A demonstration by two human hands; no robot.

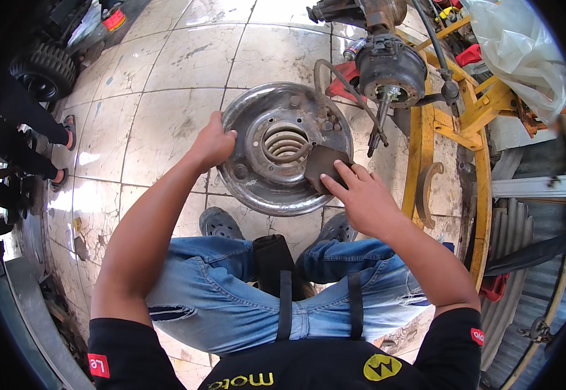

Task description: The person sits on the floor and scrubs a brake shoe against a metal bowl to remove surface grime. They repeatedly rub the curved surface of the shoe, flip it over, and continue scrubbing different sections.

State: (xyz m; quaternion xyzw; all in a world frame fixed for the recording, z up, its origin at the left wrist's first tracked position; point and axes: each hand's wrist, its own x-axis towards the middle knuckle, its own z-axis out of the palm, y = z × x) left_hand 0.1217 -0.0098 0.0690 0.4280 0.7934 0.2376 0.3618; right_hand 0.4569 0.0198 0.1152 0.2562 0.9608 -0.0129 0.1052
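Technician A: State the position of the workpiece.
Technician B: The round metal plate is in the middle of the scene, above the tiled floor, just beyond the person's shoes. Coils of a spring show through its central opening. What supports the plate from below cannot be determined.

Technician A: Left hand?
Technician B: The left hand grasps the left rim, with the thumb on the upper face and the fingers at the edge.

Technician A: Right hand?
Technician B: The right hand holds a dark sheet against the near right part of the plate. The fingers lie over the sheet; its underside is hidden.

Technician A: Identify the adjacent components.
Technician B: A bent hose rises at the far right of the plate. Farther right, a dark drum with a protruding shaft sits beside a yellow frame. A curved metal piece is at the near part of that frame.

Technician A: Far left?
Technician B: A black tyre, with another person's sandalled foot nearer.
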